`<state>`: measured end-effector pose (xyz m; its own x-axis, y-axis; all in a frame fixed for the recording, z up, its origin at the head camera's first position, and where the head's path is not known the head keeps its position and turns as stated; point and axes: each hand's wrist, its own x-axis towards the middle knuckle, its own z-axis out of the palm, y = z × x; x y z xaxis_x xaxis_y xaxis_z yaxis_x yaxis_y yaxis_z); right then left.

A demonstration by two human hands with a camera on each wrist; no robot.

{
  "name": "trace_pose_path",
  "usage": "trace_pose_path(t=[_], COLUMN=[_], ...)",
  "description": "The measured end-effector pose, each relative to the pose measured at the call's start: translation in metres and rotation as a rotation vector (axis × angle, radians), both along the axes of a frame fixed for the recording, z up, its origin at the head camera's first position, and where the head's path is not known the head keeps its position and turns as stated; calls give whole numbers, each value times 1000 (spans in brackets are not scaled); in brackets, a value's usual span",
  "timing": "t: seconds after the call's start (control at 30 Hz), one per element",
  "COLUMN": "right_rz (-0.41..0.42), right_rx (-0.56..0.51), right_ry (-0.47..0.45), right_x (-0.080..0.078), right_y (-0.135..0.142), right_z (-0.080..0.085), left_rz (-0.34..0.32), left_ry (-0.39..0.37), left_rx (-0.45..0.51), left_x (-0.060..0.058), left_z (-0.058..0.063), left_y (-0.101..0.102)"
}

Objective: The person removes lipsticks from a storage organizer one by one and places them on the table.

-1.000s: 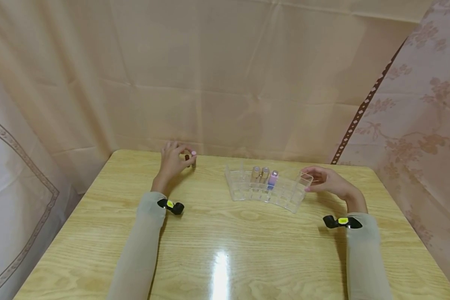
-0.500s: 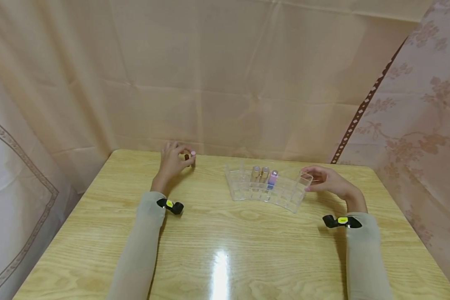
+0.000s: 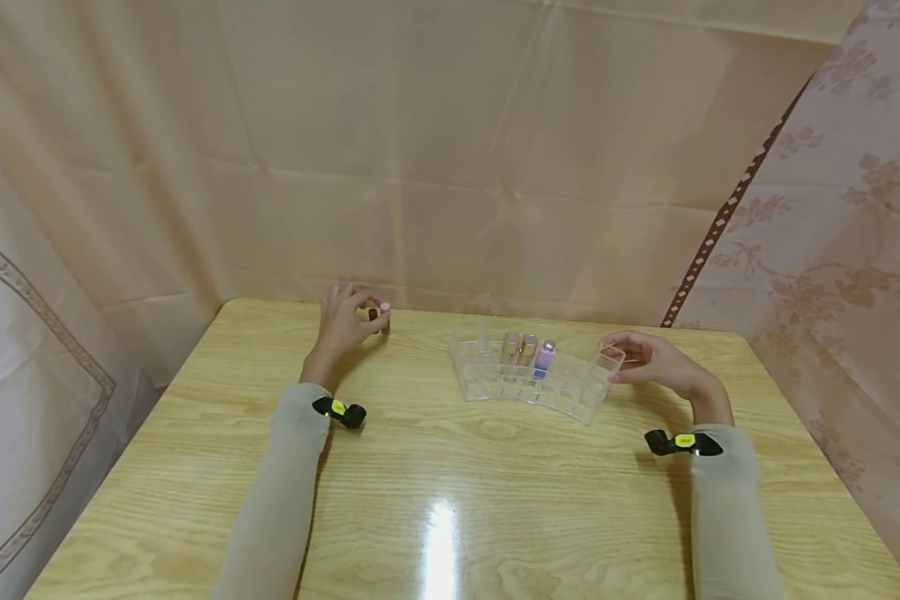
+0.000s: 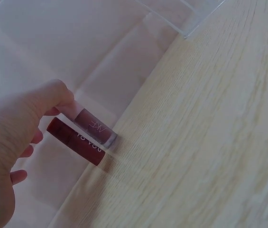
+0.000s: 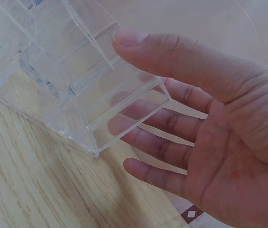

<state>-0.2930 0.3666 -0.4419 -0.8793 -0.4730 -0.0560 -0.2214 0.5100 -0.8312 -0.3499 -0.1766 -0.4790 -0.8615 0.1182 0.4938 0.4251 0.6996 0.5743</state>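
At the table's far left, my left hand (image 3: pixel 342 321) pinches the pink cap of a lip gloss tube (image 4: pixel 97 126) between thumb and index finger. The tube's lower end is right at the tabletop. Close beside it stands a dark red lip tube (image 4: pixel 77 141) with white lettering, also upright. A clear acrylic lipstick organizer (image 3: pixel 476 387) lies right of the middle, divided into small compartments. My right hand (image 3: pixel 656 364) holds its right end, thumb on the near side and fingers behind the clear wall. In it stand two gold-toned lip tubes (image 3: pixel 520 350) and a pink-and-blue one (image 3: pixel 545 358).
The wooden table (image 3: pixel 495 500) spreads out in front, with a bright light reflection near its front. A beige curtain (image 3: pixel 450 167) hangs along the back edge. Patterned cloth (image 3: pixel 855 217) hangs on the right, and pale cloth (image 3: pixel 37 375) on the left.
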Motion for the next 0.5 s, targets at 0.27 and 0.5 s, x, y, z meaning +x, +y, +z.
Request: trace_pose_path(t=[0.27,0.5], right_rz=[2,7], right_rx=[-1,-10], right_ry=[-10,-23], right_x=[-1,-2], right_y=[1,3], right_z=[-2,-2], left_rz=[15,20], left_ry=[-35,-41], left_rx=[-2,7], left_x=[-1,0], left_z=[-1,-1], left_y=[-2,-2])
